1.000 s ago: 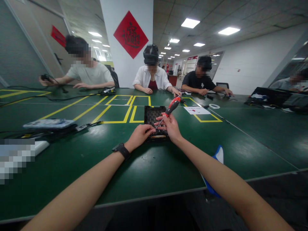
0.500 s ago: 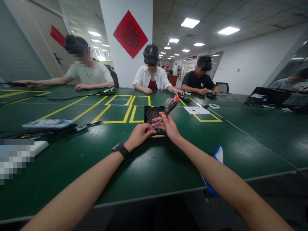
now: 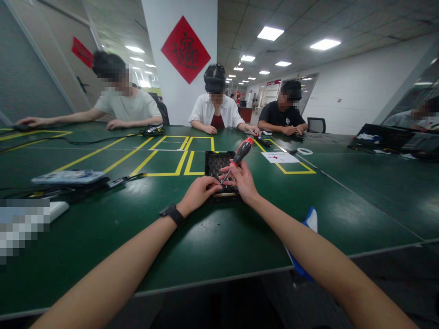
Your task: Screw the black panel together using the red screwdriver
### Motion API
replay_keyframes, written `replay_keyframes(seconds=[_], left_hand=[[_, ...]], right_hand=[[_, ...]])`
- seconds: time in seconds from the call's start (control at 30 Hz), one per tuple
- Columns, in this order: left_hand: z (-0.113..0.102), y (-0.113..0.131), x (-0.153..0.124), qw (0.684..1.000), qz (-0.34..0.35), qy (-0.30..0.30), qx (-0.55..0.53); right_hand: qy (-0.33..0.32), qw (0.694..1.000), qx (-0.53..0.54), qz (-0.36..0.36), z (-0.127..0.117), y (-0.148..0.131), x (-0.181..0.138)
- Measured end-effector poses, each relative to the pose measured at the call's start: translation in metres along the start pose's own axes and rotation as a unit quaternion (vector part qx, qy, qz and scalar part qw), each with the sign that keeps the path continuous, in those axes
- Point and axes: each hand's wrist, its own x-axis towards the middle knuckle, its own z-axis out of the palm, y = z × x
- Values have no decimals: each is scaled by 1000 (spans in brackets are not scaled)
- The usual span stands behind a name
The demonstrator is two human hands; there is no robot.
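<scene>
A black tray-like part (image 3: 215,163) lies on the green table (image 3: 206,237) in front of me. My right hand (image 3: 242,182) holds a red and black screwdriver (image 3: 240,154) by its shaft, handle tilted up and to the right, tip pointing down toward the tray's near edge. My left hand (image 3: 198,193), with a black watch on the wrist, rests closed against the tray's near left corner, fingertips by the screwdriver tip. Whether it pinches something small is hidden.
Three people sit across the table, and another at the far right. Yellow tape lines (image 3: 164,157) mark boxes on the table. A flat device with cables (image 3: 68,177) lies at the left, a white sheet (image 3: 280,157) and tape roll (image 3: 305,151) at the right. A blue-white object (image 3: 308,228) sits under my right forearm.
The person at the far left stretched an arm out along the table. My screwdriver handle dipped slightly. My hands stay at the tray.
</scene>
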Motion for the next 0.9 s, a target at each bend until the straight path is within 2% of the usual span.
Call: replay_keyframes(seconds=[0.1,0.3,0.67,0.9], left_hand=[[1,2,0,1000,-6,19,6],[0,2,0,1000,-10,15,11],[-3,3,-1,1000,13,1,19],[1,6,-3,998,-25,15,-62]], right_hand=[[-13,1000,-5,-9,0,0,-1],[-34,999,-11,-21,0,2,-1],[-38,999,36,5,-2,2,1],[-14,1000,7,-4,0,-1,0]])
